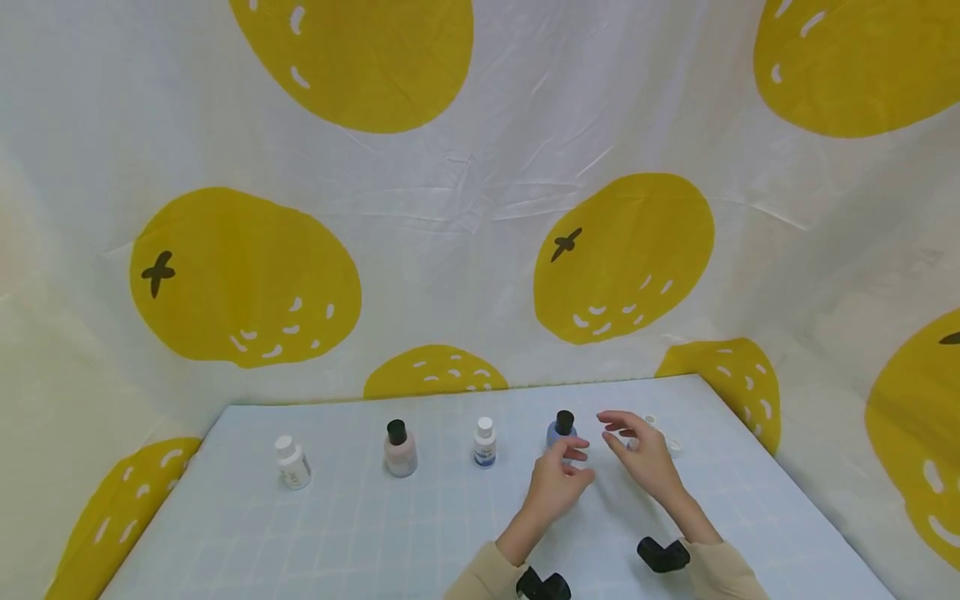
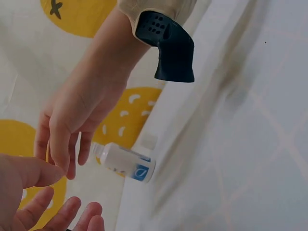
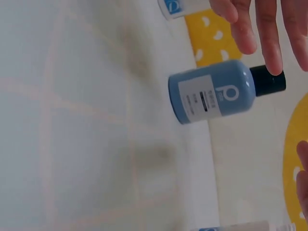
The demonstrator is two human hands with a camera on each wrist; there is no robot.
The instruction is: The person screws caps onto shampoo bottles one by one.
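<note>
My left hand hovers in front of a blue bottle with a black cap, its fingers loosely spread and nothing visible in them. In the right wrist view its fingertips overlap the black cap. To the right, my right hand is raised with relaxed, slightly bent fingers, palm turned toward the left hand. Behind it stands a white bottle with a blue label and bare neck, mostly hidden in the head view. A small white cap lies beside that bottle. In the left wrist view both hands' fingertips come close together.
Leftward on the pale checked tabletop stand a small white bottle with a blue label, a pinkish bottle with a black cap and a white bottle. A white curtain with yellow fruit prints hangs behind.
</note>
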